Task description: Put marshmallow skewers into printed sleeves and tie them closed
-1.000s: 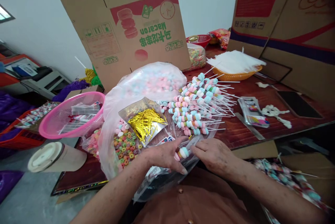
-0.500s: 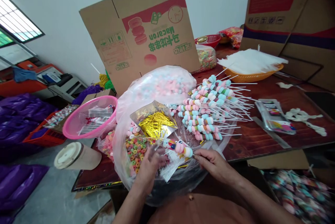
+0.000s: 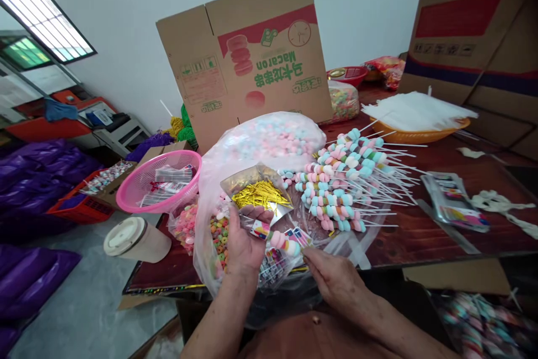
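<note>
A marshmallow skewer (image 3: 282, 240) in a clear wrapper with a colourful printed end lies slantwise between my hands. My right hand (image 3: 336, 275) is closed, pinching the skewer's right end between thumb and fingers. Palm up, my left hand (image 3: 247, 244) has its fingers stretched out and apart, with the printed end lying across or just over them. Behind it, gold twist ties (image 3: 260, 195) fill an open foil pouch (image 3: 239, 180). Ring-shaped candies (image 3: 219, 238) show left of my left hand. Several finished-looking marshmallow skewers (image 3: 336, 199) are piled to the right, sticks pointing right.
A large clear bag of marshmallows (image 3: 269, 138) stands before a cardboard box (image 3: 189, 68). At left are a pink basket (image 3: 126, 196) with packets and a lidded cup (image 3: 137, 240). At right are an orange basket (image 3: 403, 134) of white sticks and a stack of printed wrappers (image 3: 456, 202).
My left hand has turned palm up and opened under the wrapper's printed end. The skewer has shifted slightly left, my right hand still at its end. The camera view has shifted.
</note>
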Demonstrator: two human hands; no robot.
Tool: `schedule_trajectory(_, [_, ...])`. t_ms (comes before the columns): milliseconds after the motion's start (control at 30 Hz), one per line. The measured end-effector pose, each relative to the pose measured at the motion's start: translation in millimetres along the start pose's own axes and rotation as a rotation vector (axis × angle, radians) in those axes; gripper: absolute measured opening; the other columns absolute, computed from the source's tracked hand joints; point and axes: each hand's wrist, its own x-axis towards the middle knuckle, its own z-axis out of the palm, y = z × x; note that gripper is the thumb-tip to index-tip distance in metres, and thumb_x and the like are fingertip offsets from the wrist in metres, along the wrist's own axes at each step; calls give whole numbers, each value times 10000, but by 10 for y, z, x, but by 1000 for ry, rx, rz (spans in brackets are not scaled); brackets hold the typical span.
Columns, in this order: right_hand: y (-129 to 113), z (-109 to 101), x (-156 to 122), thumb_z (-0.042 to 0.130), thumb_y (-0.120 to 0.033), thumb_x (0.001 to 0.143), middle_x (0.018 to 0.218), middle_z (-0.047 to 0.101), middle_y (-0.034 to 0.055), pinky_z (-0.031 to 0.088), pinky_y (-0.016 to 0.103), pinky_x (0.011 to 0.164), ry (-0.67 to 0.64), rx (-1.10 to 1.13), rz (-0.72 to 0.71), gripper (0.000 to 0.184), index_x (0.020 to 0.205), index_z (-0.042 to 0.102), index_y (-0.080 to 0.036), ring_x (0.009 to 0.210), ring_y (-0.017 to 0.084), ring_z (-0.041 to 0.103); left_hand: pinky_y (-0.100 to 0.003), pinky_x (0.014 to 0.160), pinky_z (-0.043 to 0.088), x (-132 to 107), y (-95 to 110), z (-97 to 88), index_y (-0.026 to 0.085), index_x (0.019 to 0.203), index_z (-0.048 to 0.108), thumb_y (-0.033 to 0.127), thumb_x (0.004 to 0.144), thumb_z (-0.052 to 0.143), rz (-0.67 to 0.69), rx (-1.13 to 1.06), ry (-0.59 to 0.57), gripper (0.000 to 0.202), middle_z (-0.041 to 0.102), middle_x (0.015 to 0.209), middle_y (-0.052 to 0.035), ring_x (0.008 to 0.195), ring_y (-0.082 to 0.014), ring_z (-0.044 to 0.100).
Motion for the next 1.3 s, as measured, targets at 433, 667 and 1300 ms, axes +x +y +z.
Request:
schedule_trajectory(433, [-67,-16,61,324,-307,906,638,522,5,344,237,562,-60,376,108,262,743,486,-180,592,128,475,-339,688,522,-28,-61,18,190,897,580,345,687,720,-56,99,-47,296,668,744,-31,628,-175,646])
schedule_trajectory(667, [-143,67,233,318,-270,894,664,569,37,361,243,550,63,335,93,257,706,473,-185,592,140,507,-298,686,502,-130,-493,62,152,622,539,315,614,768,-122,132,-111,282,563,506,43,478,-105,555])
schedule_trajectory(1300, [-5,110,301,325,-300,887,573,497,-9,369,224,516,93,419,111,287,660,461,-190,549,124,472,-343,891,408,-482,-174,-308,220,993,671,349,730,656,-74,958,-493,293,681,977,-71,974,-255,580])
